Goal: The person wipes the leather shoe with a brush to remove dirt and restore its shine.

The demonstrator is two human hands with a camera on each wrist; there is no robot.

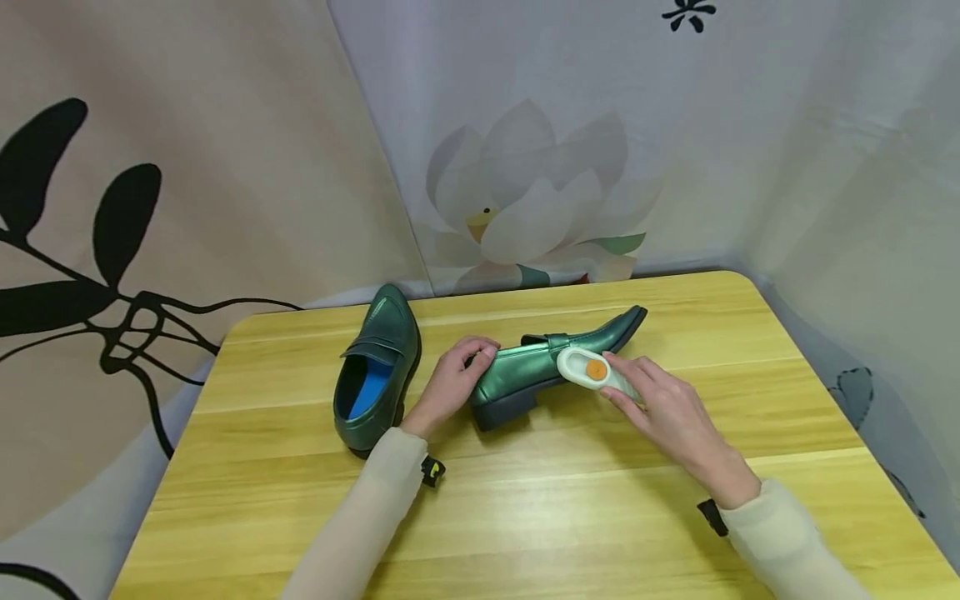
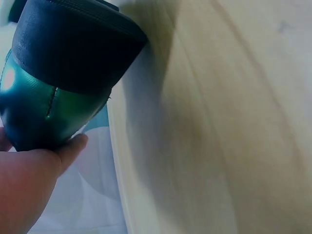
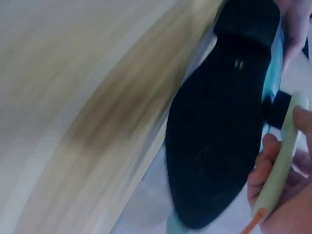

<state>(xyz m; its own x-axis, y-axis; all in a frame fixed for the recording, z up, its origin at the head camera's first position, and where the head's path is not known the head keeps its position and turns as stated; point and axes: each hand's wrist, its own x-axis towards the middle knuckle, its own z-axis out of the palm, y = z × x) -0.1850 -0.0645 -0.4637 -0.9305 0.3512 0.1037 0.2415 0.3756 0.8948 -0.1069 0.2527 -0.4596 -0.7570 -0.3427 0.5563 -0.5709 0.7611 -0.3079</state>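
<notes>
– Pale cloth (image 1: 285,183) with printed flowers and dark leaves hangs behind the wooden desk (image 1: 525,525). What are the fingers doing?

– On the left hand (image 1: 453,379), thumb and fingers pinch the top edge of a green shoe (image 1: 517,371) at its heel end. On the right hand (image 1: 667,408), they curl round a pale brush (image 1: 577,364) with an orange button (image 1: 597,370).

– And where is that shoe?

– Mid-desk, between both hands, tilted with its toe pointing away to the right. I can't tell whether its heel touches the wood. The brush's dark head (image 3: 279,109) is up against its side.

– How would it handle?

– Fairly light, I'd guess, but weighted towards that thick heel block (image 2: 73,48). The glossy skin could be slippery; the back looks stiff, so that's a sensible place to hold.

– What about materials?

– Smooth, shiny, leather-like green, with a stitched seam down the back and a flat, dark sole (image 3: 214,141). Farther left, a matching shoe (image 1: 390,321) sits sole down, showing a blue lining (image 1: 371,387).
</notes>
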